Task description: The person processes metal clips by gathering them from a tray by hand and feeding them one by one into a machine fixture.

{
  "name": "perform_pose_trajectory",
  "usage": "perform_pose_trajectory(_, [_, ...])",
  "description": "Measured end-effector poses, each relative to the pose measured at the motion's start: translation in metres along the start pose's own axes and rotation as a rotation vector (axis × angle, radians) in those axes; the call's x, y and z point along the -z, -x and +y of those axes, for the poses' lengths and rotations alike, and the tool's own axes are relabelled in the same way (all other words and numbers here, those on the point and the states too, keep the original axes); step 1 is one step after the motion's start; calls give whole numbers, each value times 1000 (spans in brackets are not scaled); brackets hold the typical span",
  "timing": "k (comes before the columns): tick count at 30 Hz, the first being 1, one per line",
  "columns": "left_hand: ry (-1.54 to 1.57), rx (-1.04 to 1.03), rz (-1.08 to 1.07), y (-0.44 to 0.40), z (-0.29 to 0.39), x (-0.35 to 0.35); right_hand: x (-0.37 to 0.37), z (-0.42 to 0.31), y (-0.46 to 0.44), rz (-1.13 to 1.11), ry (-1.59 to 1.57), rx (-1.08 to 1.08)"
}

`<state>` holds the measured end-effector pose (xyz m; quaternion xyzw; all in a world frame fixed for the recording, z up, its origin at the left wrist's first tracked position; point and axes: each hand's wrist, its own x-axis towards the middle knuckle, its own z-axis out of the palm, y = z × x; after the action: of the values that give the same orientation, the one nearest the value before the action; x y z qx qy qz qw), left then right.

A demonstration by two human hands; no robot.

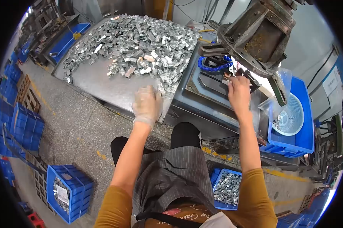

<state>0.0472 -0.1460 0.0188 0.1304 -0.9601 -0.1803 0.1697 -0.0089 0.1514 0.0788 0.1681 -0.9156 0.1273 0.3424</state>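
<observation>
My left hand, in a pale translucent glove, hovers over the near edge of the metal table; motion smears its fingers. Just beyond it spreads a big heap of small silvery metal parts. My right hand, bare, reaches to the tooling on the press bed, its fingers bent together. By those fingertips a small coppery-looking piece shows in the tooling. Whatever the fingers pinch is hidden. Above looms the heavy press head, and a blue segmented hose curls left of the tooling.
Right of the press, a blue bin holds a light-blue basket with a few parts. Blue crates of metal parts stand on the floor at left and by my right leg. More blue crates are stacked far left.
</observation>
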Motion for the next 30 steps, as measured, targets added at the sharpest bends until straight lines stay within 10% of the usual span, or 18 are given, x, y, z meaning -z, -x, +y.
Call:
perform_pose_trajectory(14, [-206,466,597,-75,-121,24,-15,-134,41,-212,-585,243])
perform_pose_trajectory(20, [223,921,279,-94,-121,41,-44,-169,34,-415,-475,291])
perform_pose_trajectory(30, [-55,771,213,-86,-106,57,-70,-177,37,-401,-281,321])
